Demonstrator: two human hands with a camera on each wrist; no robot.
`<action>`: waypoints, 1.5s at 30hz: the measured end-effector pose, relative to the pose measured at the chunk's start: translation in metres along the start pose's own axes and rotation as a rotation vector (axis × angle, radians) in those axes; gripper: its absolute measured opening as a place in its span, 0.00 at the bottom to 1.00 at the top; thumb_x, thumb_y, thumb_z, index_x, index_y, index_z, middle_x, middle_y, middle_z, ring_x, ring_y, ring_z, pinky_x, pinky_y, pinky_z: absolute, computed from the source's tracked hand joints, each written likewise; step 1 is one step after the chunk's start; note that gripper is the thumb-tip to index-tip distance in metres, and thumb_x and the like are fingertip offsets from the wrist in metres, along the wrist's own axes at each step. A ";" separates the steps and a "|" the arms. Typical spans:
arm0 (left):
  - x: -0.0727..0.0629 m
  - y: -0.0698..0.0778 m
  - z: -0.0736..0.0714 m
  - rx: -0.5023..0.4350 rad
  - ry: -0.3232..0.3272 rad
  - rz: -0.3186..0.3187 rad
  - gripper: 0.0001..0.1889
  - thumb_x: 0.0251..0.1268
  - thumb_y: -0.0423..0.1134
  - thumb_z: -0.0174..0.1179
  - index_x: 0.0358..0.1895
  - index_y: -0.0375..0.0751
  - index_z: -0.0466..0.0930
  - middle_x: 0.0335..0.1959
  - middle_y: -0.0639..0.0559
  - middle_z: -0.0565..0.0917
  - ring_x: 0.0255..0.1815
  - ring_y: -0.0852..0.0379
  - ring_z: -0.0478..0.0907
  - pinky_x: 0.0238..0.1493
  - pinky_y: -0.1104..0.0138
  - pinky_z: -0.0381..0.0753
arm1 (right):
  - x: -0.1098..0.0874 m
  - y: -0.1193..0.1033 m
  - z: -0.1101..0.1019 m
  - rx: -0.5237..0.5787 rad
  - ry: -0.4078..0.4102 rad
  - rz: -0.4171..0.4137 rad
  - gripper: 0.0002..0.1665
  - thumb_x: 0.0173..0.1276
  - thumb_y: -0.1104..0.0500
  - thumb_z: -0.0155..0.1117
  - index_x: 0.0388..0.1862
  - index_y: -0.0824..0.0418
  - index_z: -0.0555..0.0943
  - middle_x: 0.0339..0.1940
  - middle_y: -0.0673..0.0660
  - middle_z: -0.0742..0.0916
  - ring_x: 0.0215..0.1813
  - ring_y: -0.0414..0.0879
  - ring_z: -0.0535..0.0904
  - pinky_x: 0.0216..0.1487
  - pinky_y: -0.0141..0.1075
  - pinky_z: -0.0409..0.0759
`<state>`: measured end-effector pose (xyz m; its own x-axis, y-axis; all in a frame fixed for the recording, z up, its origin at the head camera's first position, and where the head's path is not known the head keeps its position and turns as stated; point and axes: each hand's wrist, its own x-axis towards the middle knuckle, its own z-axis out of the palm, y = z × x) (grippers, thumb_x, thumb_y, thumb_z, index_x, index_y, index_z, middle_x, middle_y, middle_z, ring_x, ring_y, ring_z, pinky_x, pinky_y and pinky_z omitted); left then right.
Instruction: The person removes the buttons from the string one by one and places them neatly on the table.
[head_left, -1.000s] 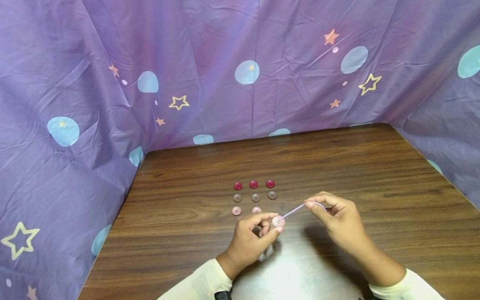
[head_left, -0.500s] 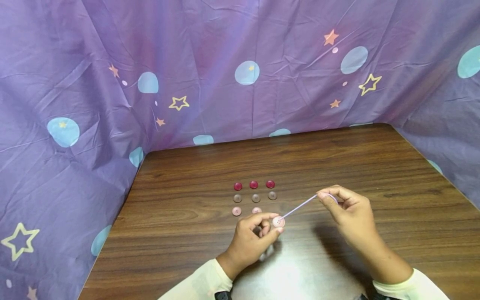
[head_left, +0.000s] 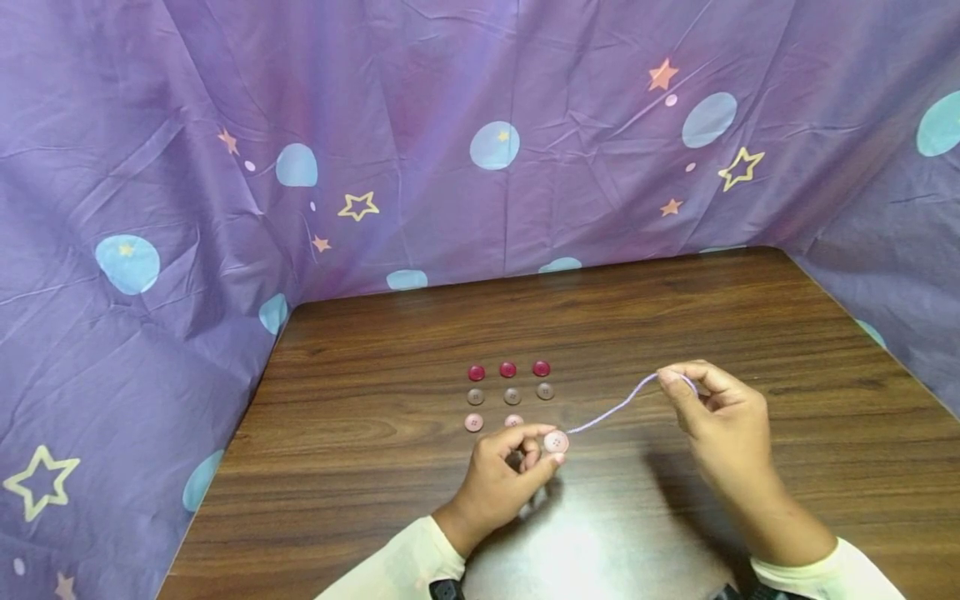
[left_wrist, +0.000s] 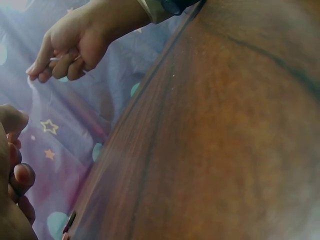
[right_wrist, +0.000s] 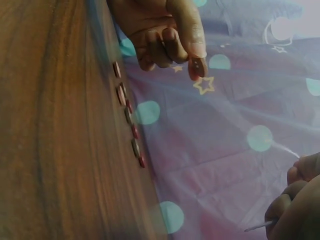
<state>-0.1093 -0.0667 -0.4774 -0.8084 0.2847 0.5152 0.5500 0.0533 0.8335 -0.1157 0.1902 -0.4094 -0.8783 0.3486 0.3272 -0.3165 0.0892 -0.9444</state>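
In the head view my left hand (head_left: 502, 473) pinches a pale pink button (head_left: 557, 442) by its edge, between thumb and index finger, above the table. The button's face and its small holes show, turned toward the head camera. My right hand (head_left: 723, 421), higher and to the right, pinches a thin purple string (head_left: 618, 406) between thumb and index finger. The string sags in a curve toward the button's upper right edge; whether it joins the button there I cannot tell. In the right wrist view, a short string end (right_wrist: 259, 226) sticks out below the right hand (right_wrist: 300, 200).
Behind the left hand, buttons lie in rows on the wooden table (head_left: 360, 367): red buttons (head_left: 507, 369) at the back, brown buttons (head_left: 512, 396) in the middle, pink buttons (head_left: 473, 422) in front. A purple curtain (head_left: 420, 100) with stars surrounds the table's back and sides.
My right hand has moved up and to the right with the string. The string, taut from the button's face before, now hangs slack at its edge. The left hand has stayed still.
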 end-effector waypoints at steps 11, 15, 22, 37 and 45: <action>0.003 -0.009 -0.004 0.122 0.037 0.053 0.16 0.63 0.28 0.76 0.54 0.36 0.90 0.42 0.43 0.84 0.47 0.57 0.79 0.47 0.61 0.85 | 0.001 0.001 -0.001 0.121 -0.023 0.013 0.06 0.75 0.74 0.68 0.36 0.72 0.88 0.23 0.48 0.88 0.17 0.37 0.65 0.18 0.37 0.57; 0.004 -0.006 -0.005 0.133 0.039 -0.011 0.17 0.63 0.31 0.76 0.55 0.38 0.90 0.52 0.42 0.83 0.58 0.60 0.76 0.60 0.59 0.81 | 0.001 0.001 -0.001 0.094 -0.015 0.021 0.07 0.74 0.74 0.68 0.35 0.69 0.89 0.18 0.47 0.80 0.17 0.37 0.66 0.18 0.37 0.59; 0.008 -0.006 -0.006 0.205 0.040 -0.024 0.15 0.62 0.31 0.77 0.52 0.40 0.91 0.58 0.40 0.82 0.65 0.48 0.78 0.73 0.62 0.75 | 0.000 0.001 0.000 0.069 -0.022 0.021 0.06 0.74 0.74 0.69 0.35 0.70 0.89 0.17 0.47 0.79 0.17 0.38 0.64 0.18 0.38 0.57; 0.014 -0.007 -0.005 0.286 -0.060 -0.152 0.15 0.61 0.34 0.78 0.51 0.42 0.93 0.69 0.38 0.79 0.72 0.46 0.72 0.74 0.45 0.72 | 0.000 0.003 0.000 0.065 -0.032 0.027 0.06 0.73 0.74 0.69 0.35 0.69 0.89 0.20 0.47 0.82 0.17 0.38 0.65 0.18 0.38 0.58; 0.015 -0.009 -0.005 0.318 -0.093 -0.169 0.14 0.64 0.38 0.78 0.52 0.43 0.93 0.71 0.41 0.79 0.75 0.45 0.70 0.75 0.39 0.72 | 0.000 0.002 0.000 0.038 -0.048 0.024 0.05 0.73 0.74 0.70 0.36 0.69 0.90 0.23 0.45 0.84 0.18 0.36 0.66 0.19 0.36 0.59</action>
<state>-0.1269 -0.0675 -0.4762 -0.8787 0.3319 0.3431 0.4601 0.3974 0.7939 -0.1166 0.1903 -0.4114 -0.9018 0.3051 0.3062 -0.3074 0.0453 -0.9505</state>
